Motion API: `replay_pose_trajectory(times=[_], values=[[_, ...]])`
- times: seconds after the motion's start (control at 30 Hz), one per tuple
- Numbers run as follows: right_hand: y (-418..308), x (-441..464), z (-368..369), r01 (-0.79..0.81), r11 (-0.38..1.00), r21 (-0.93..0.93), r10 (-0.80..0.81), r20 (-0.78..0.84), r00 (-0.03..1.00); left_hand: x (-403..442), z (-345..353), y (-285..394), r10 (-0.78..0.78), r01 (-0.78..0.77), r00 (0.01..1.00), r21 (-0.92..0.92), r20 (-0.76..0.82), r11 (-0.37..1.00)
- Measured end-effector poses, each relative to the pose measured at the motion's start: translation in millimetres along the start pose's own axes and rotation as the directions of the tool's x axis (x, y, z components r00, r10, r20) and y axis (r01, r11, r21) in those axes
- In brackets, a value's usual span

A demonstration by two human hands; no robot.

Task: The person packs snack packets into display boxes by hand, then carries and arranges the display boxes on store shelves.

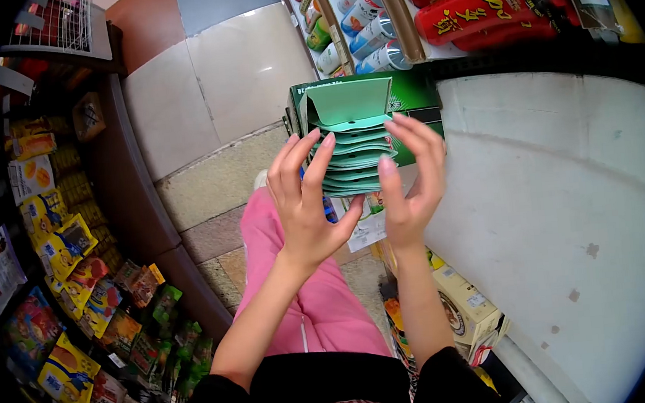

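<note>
a shop aisle with a tiled floor (242,70) runs between display shelving. at the left, snack packets (69,243) fill the racks in rows; at the top, spray cans (371,32) stand in shelf lanes beside big red bottles (474,8). near the middle is a green carton (417,97) with its top open, a pale flap (352,99) raised at the far side. thin mint-green packs (353,155) sit in it one behind another, their edges fanned toward the person, between the two hands. a wide white surface (552,197) spreads to the right of the carton, bare apart from scuffs, and a cream box (466,308) is low down near its edge. bare floor opens to the carton's left. the left hand (304,211) and right hand (414,193) reach forward from bent arms, palms toward each other, fingers spread and curved about the packs' sides, thumbs apart from the fingers; i cannot tell whether either one actually grips a pack
</note>
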State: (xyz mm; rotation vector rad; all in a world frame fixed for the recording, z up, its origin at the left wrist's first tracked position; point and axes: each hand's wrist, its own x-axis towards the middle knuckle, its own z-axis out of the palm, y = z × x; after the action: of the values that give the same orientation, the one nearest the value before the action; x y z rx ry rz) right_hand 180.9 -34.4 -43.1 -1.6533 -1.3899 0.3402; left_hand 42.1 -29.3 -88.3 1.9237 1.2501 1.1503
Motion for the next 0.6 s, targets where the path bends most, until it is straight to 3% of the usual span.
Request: replay_pose_trajectory(times=[0.03,0.17,0.27,0.3,0.6], values=[[1,9,-2,0.018,1.000,-0.002,-0.018,0.000,1.000,2,-2,2,0.002,-0.003,1.000,0.019,0.015,1.000],[7,45,-7,0.146,0.983,-0.111,-0.111,0.273,0.956,4,-2,4,-0.014,0.012,1.000,0.094,0.026,0.995],[9,64,-6,0.100,0.994,-0.053,-0.072,0.395,0.916,5,-4,6,-0.034,0.028,0.998,0.105,0.056,0.994],[11,68,-7,0.151,0.984,-0.091,-0.099,0.426,0.899,5,-4,6,-0.032,0.025,0.997,0.106,0.065,0.994],[3,77,-21,0.092,0.992,-0.088,-0.021,0.600,0.800,0,-5,4,-0.049,0.039,0.996,0.122,0.077,0.992]])
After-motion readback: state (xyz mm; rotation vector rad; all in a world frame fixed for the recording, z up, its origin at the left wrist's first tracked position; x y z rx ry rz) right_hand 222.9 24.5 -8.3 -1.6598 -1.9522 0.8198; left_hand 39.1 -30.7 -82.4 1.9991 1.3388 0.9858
